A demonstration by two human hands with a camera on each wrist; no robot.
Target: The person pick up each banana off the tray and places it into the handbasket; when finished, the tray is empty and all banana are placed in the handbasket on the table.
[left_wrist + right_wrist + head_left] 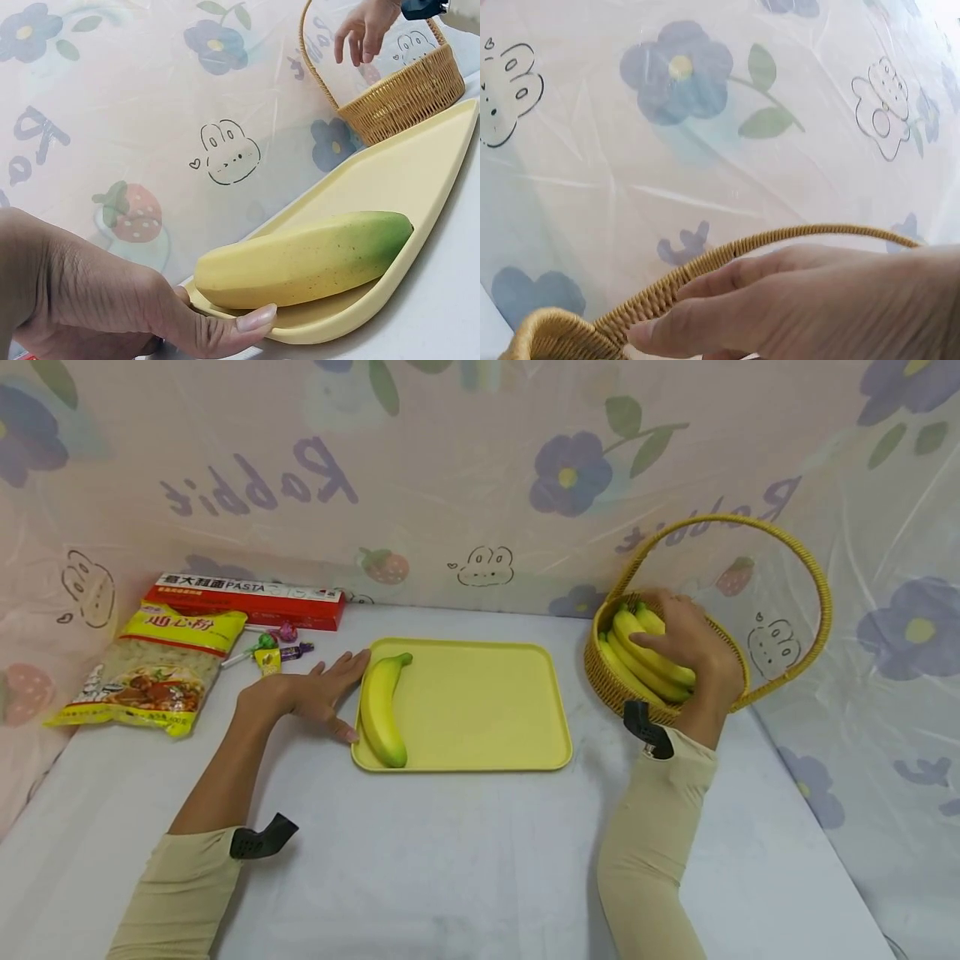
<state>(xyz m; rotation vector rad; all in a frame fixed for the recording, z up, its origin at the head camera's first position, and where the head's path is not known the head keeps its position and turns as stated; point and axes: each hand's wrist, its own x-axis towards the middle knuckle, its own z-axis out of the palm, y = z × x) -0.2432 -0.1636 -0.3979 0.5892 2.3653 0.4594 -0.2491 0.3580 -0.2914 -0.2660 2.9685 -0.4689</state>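
Note:
A yellow banana (381,710) with a green tip lies along the left side of a pale yellow tray (480,710). My left hand (318,693) is at the tray's left edge, fingers spread; in the left wrist view its thumb (255,319) lies along the rim beside the banana. Over the wicker basket (603,681) hangs my right hand (686,635), its fingers loosely bent downward and holding nothing. Several bananas (637,647) fill the basket below it, partly hidden by the hand and wrist. The right wrist view shows that hand beside the basket's woven rim (660,292).
At the back left lie a red pasta box (292,608), a yellow bag of noodles (161,664) and several wrapped candies (267,656). The basket's tall handle (821,577) arches up to the right. A printed plastic curtain (450,468) borders the white table (450,860).

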